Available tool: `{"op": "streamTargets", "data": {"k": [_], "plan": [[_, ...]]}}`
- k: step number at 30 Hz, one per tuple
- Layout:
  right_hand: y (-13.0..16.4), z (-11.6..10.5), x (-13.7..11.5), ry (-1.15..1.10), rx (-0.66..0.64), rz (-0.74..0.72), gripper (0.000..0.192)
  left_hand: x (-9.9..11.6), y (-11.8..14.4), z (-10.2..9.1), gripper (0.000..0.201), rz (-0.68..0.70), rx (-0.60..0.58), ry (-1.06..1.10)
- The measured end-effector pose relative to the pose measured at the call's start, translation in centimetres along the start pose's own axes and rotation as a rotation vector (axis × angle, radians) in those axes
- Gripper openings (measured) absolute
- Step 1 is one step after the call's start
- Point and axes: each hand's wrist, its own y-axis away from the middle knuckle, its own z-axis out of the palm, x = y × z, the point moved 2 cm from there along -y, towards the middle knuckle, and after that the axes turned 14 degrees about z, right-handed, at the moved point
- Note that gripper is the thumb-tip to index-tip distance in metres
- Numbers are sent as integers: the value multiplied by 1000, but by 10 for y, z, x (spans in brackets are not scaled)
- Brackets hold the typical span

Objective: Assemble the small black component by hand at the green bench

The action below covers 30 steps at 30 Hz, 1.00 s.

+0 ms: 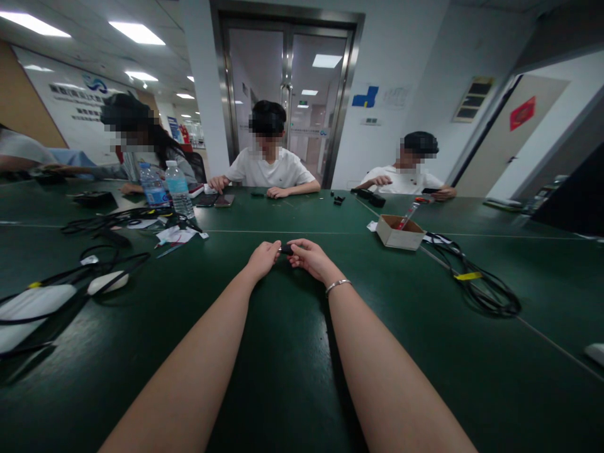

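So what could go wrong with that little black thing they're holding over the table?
The small black part is pinched only at the fingertips of the left hand and right hand; it could slip and be hard to spot on the dark green table. The black cable coil nearby might snag an arm.

Both forearms are showing bare, no sleeves reaching into view. A thin silver bangle (338, 285) is sitting on the right wrist, just behind the right hand (309, 257) and its fingers.
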Motion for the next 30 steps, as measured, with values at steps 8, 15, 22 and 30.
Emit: {"op": "streamTargets", "data": {"k": [8,15,22,30], "plan": [[2,2,-1,37,15,-8,18,1,1,-3,38,-97,2,-7],[0,1,1,40,-13,-40,26,-2,0,-3,42,-102,24,-3],[0,0,1,35,-54,-67,28,2,-2,-2,45,-203,49,53],[1,2,-1,-6,21,-27,23,-3,1,3,47,-33,79,-123]]}}
